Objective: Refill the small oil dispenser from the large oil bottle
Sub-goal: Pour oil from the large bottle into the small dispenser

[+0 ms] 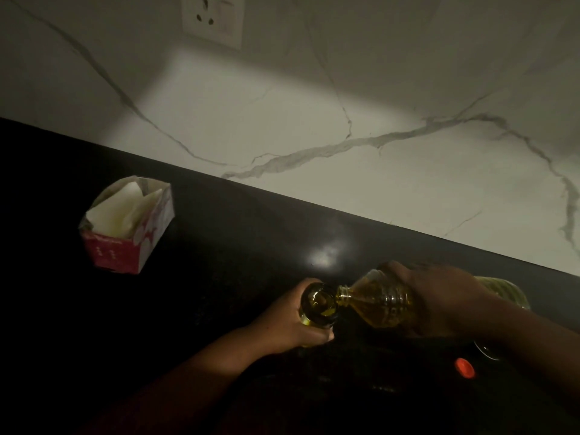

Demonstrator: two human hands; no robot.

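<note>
The small oil dispenser is a dark glass bottle with an open mouth, standing on the black counter. My left hand grips its body from the left. The large clear plastic oil bottle, filled with golden oil, is tilted nearly flat. Its open neck rests at the dispenser's rim. My right hand grips the large bottle around its middle from above, hiding much of it.
A red cap lies on the counter at the lower right, beside a dark round lid. An open red-and-white box holding white paper sits at the left. A marble wall with a socket rises behind the counter.
</note>
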